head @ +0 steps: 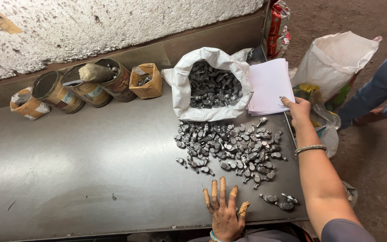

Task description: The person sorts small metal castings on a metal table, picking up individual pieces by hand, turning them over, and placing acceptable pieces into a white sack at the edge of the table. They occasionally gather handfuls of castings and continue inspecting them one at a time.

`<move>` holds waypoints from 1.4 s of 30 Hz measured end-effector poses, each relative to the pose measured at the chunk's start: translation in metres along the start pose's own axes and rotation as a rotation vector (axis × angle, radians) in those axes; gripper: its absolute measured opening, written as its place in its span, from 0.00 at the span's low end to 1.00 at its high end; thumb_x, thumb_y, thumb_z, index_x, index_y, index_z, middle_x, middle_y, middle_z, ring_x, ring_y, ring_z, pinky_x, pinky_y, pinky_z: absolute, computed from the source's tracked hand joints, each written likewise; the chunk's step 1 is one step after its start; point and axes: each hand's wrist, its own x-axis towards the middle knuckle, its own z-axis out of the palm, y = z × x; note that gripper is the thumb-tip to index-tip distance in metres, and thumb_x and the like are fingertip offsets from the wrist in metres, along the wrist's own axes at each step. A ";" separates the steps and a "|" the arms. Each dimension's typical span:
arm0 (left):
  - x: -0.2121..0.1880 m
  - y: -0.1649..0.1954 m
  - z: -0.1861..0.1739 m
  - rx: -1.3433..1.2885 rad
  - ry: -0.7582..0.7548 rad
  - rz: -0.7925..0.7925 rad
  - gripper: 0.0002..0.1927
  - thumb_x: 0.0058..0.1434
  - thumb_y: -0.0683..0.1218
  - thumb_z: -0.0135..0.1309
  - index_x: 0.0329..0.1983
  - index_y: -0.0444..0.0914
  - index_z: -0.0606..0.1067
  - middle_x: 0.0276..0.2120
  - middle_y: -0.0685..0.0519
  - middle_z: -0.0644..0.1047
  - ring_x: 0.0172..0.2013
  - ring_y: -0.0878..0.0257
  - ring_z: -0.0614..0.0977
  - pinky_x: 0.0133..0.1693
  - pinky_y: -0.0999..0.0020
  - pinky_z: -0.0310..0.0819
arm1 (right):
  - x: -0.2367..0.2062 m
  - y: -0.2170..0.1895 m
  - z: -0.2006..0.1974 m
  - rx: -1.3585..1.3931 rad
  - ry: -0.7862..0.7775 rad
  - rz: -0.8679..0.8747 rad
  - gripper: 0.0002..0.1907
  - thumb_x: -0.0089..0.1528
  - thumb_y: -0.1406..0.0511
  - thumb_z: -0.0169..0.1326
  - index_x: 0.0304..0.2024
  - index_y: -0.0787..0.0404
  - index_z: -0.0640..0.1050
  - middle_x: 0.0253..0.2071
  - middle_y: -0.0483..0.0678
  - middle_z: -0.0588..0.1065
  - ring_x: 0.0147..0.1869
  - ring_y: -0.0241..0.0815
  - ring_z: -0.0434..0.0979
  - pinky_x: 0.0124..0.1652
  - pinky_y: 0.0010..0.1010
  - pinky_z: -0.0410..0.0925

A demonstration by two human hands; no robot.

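— What are the hands doing at the steel table [90, 152]?

— The left hand [224, 210] lies flat on the near edge, palm down, fingers spread, the fingertips [214, 188] wrapped in tan tape. It holds nothing. The right hand [297, 110] reaches to the far right, its fingertips resting on the near corner of a stack of white paper sheets [269, 85]; whether it pinches a sheet, I cannot tell. A beaded bracelet [311, 148] circles that wrist.

— And the metal parts?

— A heap of small grey metal parts [231, 148] is scattered on the table between the two hands, just beyond the left fingertips. A few loose parts [279, 200] lie apart at the near right edge. Behind the heap, a white sack [211, 83] stands open, full of the same pieces, just left of the paper.

— Anything else?

— Rusty tins [86, 85] and a small cardboard box [146, 80] line the far wall to the left. A white bag [332, 62] sits on the floor at right.
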 end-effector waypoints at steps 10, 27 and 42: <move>0.001 0.001 0.010 0.029 -0.022 -0.019 0.28 0.65 0.61 0.52 0.61 0.40 0.73 0.73 0.39 0.54 0.72 0.39 0.47 0.68 0.35 0.30 | 0.018 0.009 -0.023 0.077 0.038 0.002 0.14 0.60 0.70 0.63 0.47 0.70 0.79 0.38 0.50 0.80 0.34 0.38 0.79 0.26 0.29 0.69; -0.014 -0.019 0.060 0.155 0.070 0.037 0.29 0.65 0.68 0.47 0.58 0.45 0.75 0.71 0.42 0.58 0.72 0.44 0.52 0.69 0.36 0.32 | 0.067 0.024 -0.152 0.655 0.017 0.152 0.13 0.63 0.78 0.48 0.49 0.69 0.76 0.39 0.52 0.77 0.34 0.34 0.73 0.22 0.17 0.57; 0.001 -0.048 0.090 0.344 0.172 0.146 0.35 0.60 0.77 0.40 0.61 0.55 0.69 0.68 0.46 0.63 0.67 0.45 0.61 0.64 0.30 0.44 | 0.082 0.016 -0.210 0.698 0.232 0.017 0.14 0.62 0.77 0.43 0.46 0.61 0.74 0.36 0.48 0.76 0.32 0.37 0.75 0.21 0.26 0.60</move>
